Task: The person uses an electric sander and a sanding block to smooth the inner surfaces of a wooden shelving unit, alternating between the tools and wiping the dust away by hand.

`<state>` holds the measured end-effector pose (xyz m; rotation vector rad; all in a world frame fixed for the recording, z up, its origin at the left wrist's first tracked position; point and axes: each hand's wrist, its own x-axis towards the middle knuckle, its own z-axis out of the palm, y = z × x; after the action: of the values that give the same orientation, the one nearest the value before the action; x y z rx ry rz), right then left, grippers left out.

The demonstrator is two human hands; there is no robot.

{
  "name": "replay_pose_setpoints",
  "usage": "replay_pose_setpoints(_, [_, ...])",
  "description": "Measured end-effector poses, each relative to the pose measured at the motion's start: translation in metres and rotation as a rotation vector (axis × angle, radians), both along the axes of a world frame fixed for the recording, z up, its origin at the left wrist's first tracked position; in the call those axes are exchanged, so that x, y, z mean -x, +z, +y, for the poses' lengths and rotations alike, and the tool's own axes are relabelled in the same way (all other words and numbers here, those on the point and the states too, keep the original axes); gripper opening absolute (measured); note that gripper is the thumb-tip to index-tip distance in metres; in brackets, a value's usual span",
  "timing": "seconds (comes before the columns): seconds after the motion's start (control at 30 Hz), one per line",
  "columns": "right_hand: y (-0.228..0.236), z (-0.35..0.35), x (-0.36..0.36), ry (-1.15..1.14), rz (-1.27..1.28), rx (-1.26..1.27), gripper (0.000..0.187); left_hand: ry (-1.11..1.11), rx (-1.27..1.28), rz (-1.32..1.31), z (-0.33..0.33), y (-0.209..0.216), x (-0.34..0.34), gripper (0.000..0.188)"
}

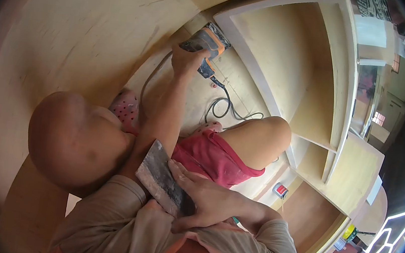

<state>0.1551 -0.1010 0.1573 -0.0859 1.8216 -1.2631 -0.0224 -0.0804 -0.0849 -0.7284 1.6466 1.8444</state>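
My left hand (188, 60) is wrapped round an orange and black power sander (207, 42). The sander sits near the foot of the white-edged cabinet frame, and its flat pad faces away from me. Close to my chest, my right hand (209, 198) grips the end of a flat, dusty rectangular piece (163, 177) with a dark, worn face and pale edges. It looks like a sanding pad, but its exact kind is unclear. Its free end lies across my left arm. The fingers partly cover its lower end.
A dark cord (223, 110) curls over the pale wooden floor (238, 85). A wooden panel (89, 21) rises on the left, and an open-shelved cabinet (292, 51) on the right. My bent knees lie between. A small can (280, 190) stands by the lower shelves.
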Motion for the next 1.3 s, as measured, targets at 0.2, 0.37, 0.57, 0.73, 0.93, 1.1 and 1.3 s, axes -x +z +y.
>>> replay_pose_setpoints(0.2, [0.012, -0.013, 0.026, -0.055, -0.291, -0.019, 0.106, -0.003, 0.052, 0.011, 0.0, 0.003, 0.005, 0.084])
replay_pose_setpoints(0.37, [0.019, -0.028, 0.026, 0.019, 0.095, -0.334, 0.101, 0.0, -0.02, 0.027, -0.002, 0.01, 0.005, 0.082])
replay_pose_setpoints(0.57, [-0.007, 0.053, 0.086, -0.472, 0.541, -0.603, 0.085, -0.09, 0.075, -0.102, 0.002, -0.001, -0.002, 0.085])
replay_pose_setpoints(0.73, [-0.061, 0.097, 0.15, -0.983, 0.047, 0.017, 0.052, -0.014, -0.013, 0.022, 0.007, -0.02, -0.007, 0.094])
replay_pose_setpoints(0.93, [-0.101, 0.117, 0.18, -1.069, -0.197, -0.022, 0.022, -0.006, 0.154, 0.13, 0.005, -0.016, -0.008, 0.096])
replay_pose_setpoints(1.1, [-0.122, 0.13, 0.209, -1.025, -0.043, -0.316, 0.013, -0.052, 0.152, 0.124, -0.005, -0.006, -0.006, 0.089])
replay_pose_setpoints(1.3, [-0.125, 0.113, 0.221, -1.126, 0.105, -0.475, 0.014, -0.01, 0.047, 0.028, -0.006, -0.002, -0.002, 0.084])
